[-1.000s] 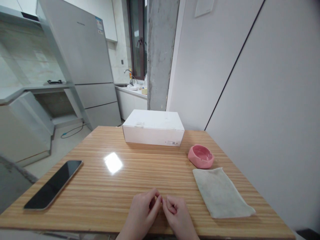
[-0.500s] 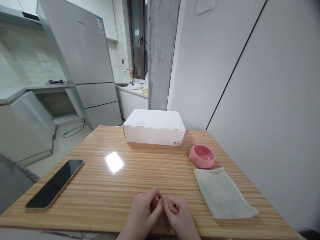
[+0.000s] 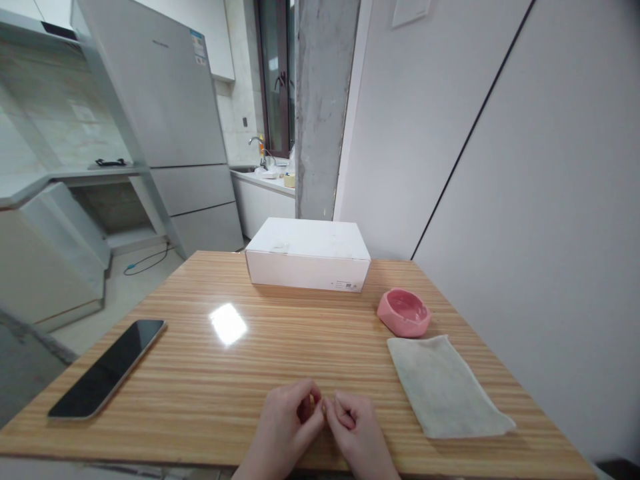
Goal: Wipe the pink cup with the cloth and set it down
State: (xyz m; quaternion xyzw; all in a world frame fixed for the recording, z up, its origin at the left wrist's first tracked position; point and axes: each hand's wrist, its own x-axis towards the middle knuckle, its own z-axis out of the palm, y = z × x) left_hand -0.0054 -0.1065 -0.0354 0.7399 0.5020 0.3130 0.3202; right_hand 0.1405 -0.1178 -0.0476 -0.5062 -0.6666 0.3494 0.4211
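My left hand (image 3: 286,427) and my right hand (image 3: 356,430) rest side by side on the near edge of the wooden table (image 3: 210,387). Both have their fingers curled inward, and the fingertips of the two hands meet in the middle. Nothing I can name shows between them. A folded grey-white cloth (image 3: 447,387) lies just right of my right hand. A pink ceramic ashtray (image 3: 403,312) sits beyond the cloth. A closed white cardboard box (image 3: 309,255) stands at the far side of the table.
A black smartphone (image 3: 109,367) lies face up near the table's left edge. White wall panels run close along the right side. Behind the table are a concrete pillar, a grey fridge (image 3: 165,113) and a kitchen counter with a sink.
My hands have stayed in the same spot with only slight finger movement. The view has shifted very slightly.
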